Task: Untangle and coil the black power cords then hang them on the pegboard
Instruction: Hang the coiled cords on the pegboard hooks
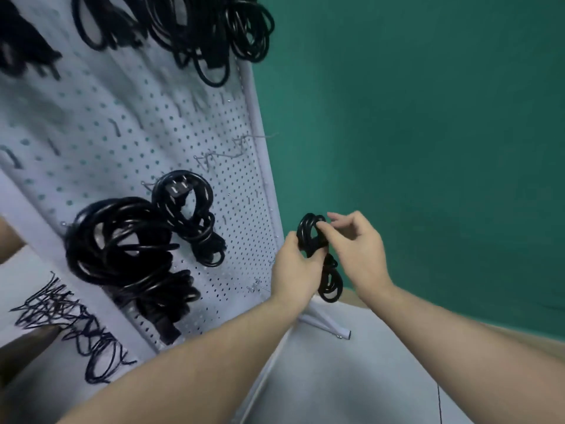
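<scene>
A coiled black power cord point(310, 232) is held in the air just right of the white pegboard point(128, 127). My left hand point(295, 272) grips the coil's middle from the left. My right hand point(359, 250) pinches the top loops with thumb and forefinger. The coil's lower loops point(330, 286) hang below both hands. Several coiled black cords hang on the pegboard: a large bundle point(122, 243), a smaller coil with a plug point(188, 209), and more along the top point(214, 29).
Bare metal hooks point(220, 154) stick out of the pegboard near its right edge, with more hooks point(255, 286) close to my left hand. A green wall point(428, 117) stands behind. A tangle of thin black wire ties point(67, 319) lies lower left. The pegboard's foot point(330, 325) rests on the pale floor.
</scene>
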`<control>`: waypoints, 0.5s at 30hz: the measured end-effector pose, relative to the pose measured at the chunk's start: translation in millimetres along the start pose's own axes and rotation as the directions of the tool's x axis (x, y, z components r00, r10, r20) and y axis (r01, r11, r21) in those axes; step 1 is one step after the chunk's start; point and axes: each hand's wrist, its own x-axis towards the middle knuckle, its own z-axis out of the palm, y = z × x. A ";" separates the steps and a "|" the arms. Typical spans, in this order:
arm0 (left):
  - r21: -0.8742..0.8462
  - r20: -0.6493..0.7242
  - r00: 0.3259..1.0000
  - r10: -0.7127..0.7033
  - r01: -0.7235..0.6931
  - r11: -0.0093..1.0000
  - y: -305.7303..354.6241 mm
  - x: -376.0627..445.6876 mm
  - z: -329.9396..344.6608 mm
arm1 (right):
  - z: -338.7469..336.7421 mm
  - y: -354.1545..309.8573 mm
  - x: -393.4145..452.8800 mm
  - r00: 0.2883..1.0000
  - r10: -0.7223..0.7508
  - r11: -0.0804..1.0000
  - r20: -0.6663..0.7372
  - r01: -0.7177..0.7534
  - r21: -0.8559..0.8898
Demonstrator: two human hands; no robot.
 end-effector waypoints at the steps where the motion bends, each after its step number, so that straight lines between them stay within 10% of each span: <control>1: -0.030 -0.038 0.999 0.013 -0.015 0.999 8.6 -0.3 -5.9 | 4.5 -10.7 1.1 1.000 0.012 0.999 0.010 -0.012 0.032; 8: -0.145 -0.296 0.941 0.162 -0.211 0.967 57.9 -8.2 -42.5 | 25.1 -77.7 8.2 0.960 0.015 0.982 0.279 -0.067 0.177; 15: -0.245 -0.425 0.895 0.134 -0.256 0.935 83.4 13.4 -60.5 | 45.6 -106.6 23.9 0.963 -0.086 0.983 0.254 0.039 0.182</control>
